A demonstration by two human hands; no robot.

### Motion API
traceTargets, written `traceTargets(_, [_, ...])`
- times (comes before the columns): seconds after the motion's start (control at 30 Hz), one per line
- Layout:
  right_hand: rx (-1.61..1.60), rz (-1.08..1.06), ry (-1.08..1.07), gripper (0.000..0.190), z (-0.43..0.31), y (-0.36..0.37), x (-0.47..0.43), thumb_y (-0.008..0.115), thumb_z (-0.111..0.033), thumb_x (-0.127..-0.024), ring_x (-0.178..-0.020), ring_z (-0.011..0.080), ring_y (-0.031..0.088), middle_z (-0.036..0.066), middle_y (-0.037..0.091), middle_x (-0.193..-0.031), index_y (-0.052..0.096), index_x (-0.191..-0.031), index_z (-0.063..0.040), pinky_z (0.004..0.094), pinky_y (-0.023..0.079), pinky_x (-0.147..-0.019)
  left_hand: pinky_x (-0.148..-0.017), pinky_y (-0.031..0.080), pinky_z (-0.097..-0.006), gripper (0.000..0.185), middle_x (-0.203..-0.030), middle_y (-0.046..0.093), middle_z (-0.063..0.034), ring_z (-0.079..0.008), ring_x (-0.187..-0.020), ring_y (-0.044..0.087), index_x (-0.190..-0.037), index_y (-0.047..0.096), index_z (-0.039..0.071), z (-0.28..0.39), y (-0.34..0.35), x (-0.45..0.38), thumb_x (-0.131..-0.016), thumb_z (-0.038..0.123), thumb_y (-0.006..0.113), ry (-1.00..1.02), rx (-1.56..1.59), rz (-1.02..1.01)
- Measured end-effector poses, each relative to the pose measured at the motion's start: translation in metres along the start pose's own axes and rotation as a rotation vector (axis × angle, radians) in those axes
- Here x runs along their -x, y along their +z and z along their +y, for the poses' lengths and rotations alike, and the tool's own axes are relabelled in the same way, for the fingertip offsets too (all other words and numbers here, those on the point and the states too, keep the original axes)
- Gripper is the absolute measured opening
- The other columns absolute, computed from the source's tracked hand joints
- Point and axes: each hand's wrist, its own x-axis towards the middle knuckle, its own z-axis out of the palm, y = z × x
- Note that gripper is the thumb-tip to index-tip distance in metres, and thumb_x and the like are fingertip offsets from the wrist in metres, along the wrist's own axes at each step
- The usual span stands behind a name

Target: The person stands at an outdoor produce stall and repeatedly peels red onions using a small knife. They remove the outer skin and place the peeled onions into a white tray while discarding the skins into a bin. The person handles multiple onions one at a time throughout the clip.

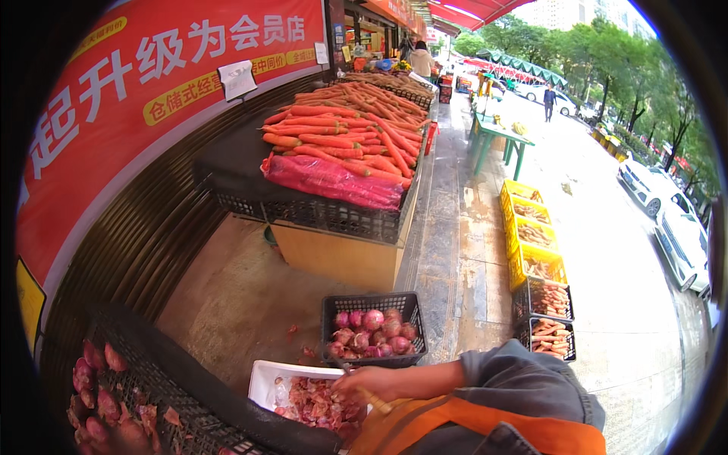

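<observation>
My right hand (367,382) is closed around a tool with a pale wooden handle (373,400). A thin dark part, possibly a blade, points away from the fingers. Below the hand, a white foam box (264,372) holds loose reddish onion skins (313,398). Just beyond the box sits a black plastic crate (421,324) of red onions (372,320). More red onions (98,429) and dry skins lie in a black mesh crate (187,418) at the lower left. My left hand is out of view.
Carrots (341,136) and a pink mesh bag (330,179) are heaped on a display stand (335,250) ahead. Yellow crates (516,261) of root vegetables line the walkway at right, near a green table (493,126). A person (549,103) stands far off; cars are parked at right.
</observation>
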Motion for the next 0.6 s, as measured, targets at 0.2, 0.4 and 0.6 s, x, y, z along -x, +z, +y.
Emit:
traceTargets(0.2, [0.177,-0.331,-0.053,0.045,-0.016,0.051,-0.026,0.064,-0.022,-0.086,-0.056,0.0042,0.048,0.001,0.064,-0.088,0.051,-0.126,-0.005,0.0185,0.033,-0.043,-0.096,0.040,-0.0455,0.079,-0.123,0.054,-0.0171,-0.0346,-0.111,0.052,-0.130,0.045,0.004,0.139,-0.130,0.079,-0.062,0.025,0.080,0.278,0.248,0.005])
traceTargets(0.4, [0.092,-0.740,-0.071,0.057,-0.019,0.083,-0.020,0.059,-0.038,-0.090,-0.056,0.0073,0.047,0.006,0.061,-0.105,0.040,-0.136,-0.010,0.0197,0.037,-0.042,-0.101,0.038,-0.0457,0.077,-0.128,0.050,-0.0187,-0.0360,-0.118,0.048,-0.129,0.046,0.002,0.275,-0.189,0.152,-0.062,0.018,0.080,0.557,0.453,-0.306])
traceTargets(0.6, [-0.015,-0.761,-0.126,0.051,-0.016,0.032,0.004,0.060,-0.040,-0.089,-0.085,0.0087,0.056,0.000,0.057,-0.106,0.048,-0.129,-0.011,0.0213,0.048,-0.064,-0.099,0.040,-0.0443,0.081,-0.127,0.049,-0.0197,-0.0396,-0.115,0.049,-0.130,0.045,0.005,0.393,-0.131,0.195,-0.060,0.020,0.082,0.663,0.410,-0.467])
